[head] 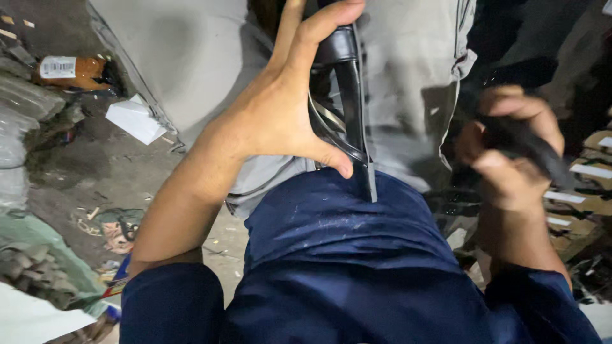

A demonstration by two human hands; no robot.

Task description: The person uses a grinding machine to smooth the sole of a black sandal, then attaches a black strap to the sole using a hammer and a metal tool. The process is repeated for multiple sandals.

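Note:
My left hand (280,108) grips a black shoe (347,102) with a glossy upper and a thin dark sole, held over my lap, thumb on its lower edge and fingers over its top. My right hand (510,153) is blurred and closed around a dark object (529,150), maybe a brush or a strip; I cannot tell which. My navy shirt (344,255) fills the lower middle and grey trousers (191,51) lie behind the shoe.
Dirt floor on the left holds a brown bottle with a white label (70,71), a white paper piece (135,119), scraps and a greenish sack (38,255). Stacked cardboard and dark shoe parts (586,178) lie at the right.

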